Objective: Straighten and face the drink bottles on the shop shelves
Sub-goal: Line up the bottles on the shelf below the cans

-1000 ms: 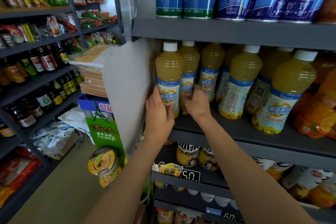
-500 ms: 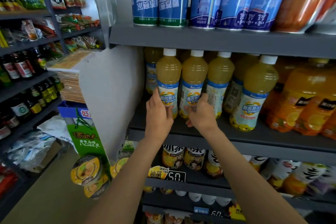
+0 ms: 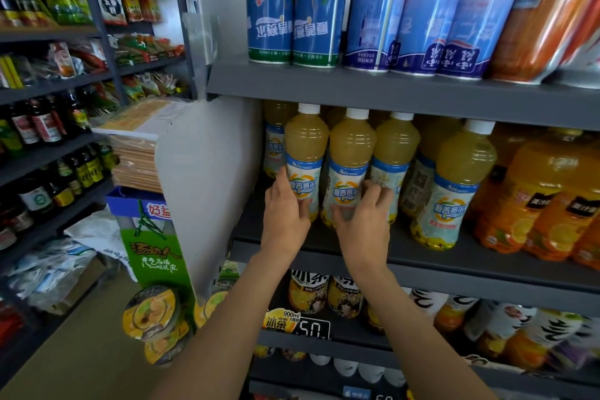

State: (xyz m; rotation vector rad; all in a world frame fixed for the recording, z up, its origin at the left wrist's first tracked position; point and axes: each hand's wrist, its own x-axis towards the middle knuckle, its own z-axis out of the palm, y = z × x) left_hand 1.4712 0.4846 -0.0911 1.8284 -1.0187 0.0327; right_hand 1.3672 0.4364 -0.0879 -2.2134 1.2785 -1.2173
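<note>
Yellow juice bottles with white caps and blue-and-white labels stand in a row on the grey middle shelf point(image 3: 422, 256). My left hand point(image 3: 285, 214) grips the lower part of the leftmost front bottle point(image 3: 305, 159). My right hand point(image 3: 363, 221) grips the base of the second bottle point(image 3: 349, 166) beside it. Both labels face forward. A third bottle point(image 3: 394, 156) stands just right of my right hand, and a fourth point(image 3: 454, 185) sits further forward and right. More bottles stand behind, partly hidden.
Orange drink bottles point(image 3: 535, 198) fill the shelf's right end. Tall blue bottles point(image 3: 292, 3) stand on the shelf above. Iced tea bottles point(image 3: 311, 295) sit below. A white side panel point(image 3: 201, 178) bounds the left; sauce shelves point(image 3: 48, 146) line the aisle.
My right hand pulled the second bottle forward level with the first and turned its label to the front. My left hand stayed on the leftmost bottle. The camera shifted right.
</note>
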